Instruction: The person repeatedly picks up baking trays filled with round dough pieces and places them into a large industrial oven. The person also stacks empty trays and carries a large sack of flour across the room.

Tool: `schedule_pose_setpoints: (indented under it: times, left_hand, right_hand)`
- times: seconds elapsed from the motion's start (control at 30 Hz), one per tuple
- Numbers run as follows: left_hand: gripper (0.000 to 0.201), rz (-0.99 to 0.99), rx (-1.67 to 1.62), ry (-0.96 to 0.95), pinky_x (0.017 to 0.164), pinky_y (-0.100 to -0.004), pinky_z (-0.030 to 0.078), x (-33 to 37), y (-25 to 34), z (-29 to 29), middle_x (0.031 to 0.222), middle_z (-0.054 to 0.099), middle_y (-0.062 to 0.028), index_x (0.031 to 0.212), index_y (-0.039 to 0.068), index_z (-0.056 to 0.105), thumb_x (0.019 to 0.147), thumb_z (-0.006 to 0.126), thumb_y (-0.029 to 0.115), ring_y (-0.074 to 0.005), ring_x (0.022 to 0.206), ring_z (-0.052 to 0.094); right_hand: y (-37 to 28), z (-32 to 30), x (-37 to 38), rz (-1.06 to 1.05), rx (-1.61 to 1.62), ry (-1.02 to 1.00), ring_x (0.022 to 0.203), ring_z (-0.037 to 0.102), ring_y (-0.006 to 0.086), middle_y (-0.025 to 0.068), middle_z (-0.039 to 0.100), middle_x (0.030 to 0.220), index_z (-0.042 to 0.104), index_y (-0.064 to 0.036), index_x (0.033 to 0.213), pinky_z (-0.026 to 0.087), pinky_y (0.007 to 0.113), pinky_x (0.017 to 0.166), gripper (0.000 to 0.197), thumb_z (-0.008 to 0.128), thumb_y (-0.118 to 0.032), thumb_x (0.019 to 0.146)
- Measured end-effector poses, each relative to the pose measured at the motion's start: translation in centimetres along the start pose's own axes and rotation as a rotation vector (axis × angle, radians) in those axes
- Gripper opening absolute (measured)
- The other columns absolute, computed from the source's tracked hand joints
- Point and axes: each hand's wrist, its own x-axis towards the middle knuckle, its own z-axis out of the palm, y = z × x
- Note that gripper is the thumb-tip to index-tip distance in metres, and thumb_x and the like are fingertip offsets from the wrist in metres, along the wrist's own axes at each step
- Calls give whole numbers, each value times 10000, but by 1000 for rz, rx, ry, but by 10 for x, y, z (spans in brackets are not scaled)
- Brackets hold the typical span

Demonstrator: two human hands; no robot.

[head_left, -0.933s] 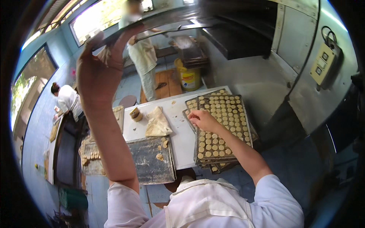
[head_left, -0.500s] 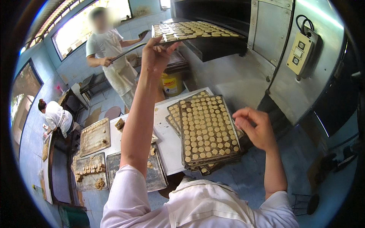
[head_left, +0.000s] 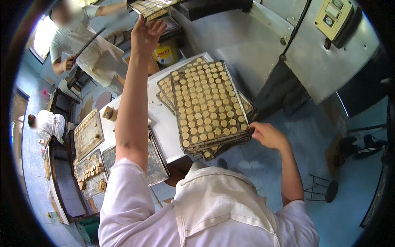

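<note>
My left hand [head_left: 147,35] is raised high with its fingers spread, just below the near edge of a baking tray of pale dough pieces [head_left: 153,7] at the top of the view. Its thumb is close to that edge; contact is hard to make out. Low on the right, the fingers of my right hand [head_left: 269,136] are closed at the near right corner of the top baking tray [head_left: 243,132]. Rows of round, flat dough pieces [head_left: 205,99] cover this tray. It lies on a stack of similar trays, the lower ones turned askew.
A co-worker [head_left: 88,41] stands at the far left, one hand at the raised tray, the other holding a dark rod [head_left: 89,43]. Metal oven panels [head_left: 247,45] rise behind the stack. More trays [head_left: 88,131] lie on the white table's left. Another person [head_left: 51,125] bends over a bench.
The raised tray has moved up and left, and my left hand's fingers have spread. My right hand has come to the stack's corner. The co-worker is nearer, an arm stretched to the raised tray.
</note>
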Motion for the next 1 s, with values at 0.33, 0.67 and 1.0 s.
schedule_pose_setpoints:
  times: [0.33, 0.67, 1.0]
  left_hand:
    - [392, -220, 1677, 193, 814, -518, 506, -360, -165, -169, 937, 616, -268, 1119, 2, 607, 919, 728, 318, -442, 919, 629]
    - [319, -435, 1677, 199, 826, -517, 514, -373, -152, -138, 951, 683, -221, 942, -32, 645, 1005, 579, 273, -393, 913, 653]
    - [538, -465, -397, 255, 898, -485, 635, -325, -81, -84, 1409, 517, -295, 1447, -79, 387, 1013, 552, 192, -400, 1261, 595]
  right_hand:
    - [85, 61, 72, 104, 133, 237, 946, 716, 323, 179, 735, 1040, 616, 11, 1286, 549, 431, 819, 369, 654, -222, 1002]
    - [88, 74, 101, 79, -104, 339, 856, 703, 366, 200, 725, 908, 703, 5, 1043, 526, 469, 748, 330, 664, -318, 984]
    - [3, -10, 71, 61, 443, 236, 580, 537, 77, -16, 581, 706, 634, -30, 865, 403, 253, 526, 486, 545, -466, 1062]
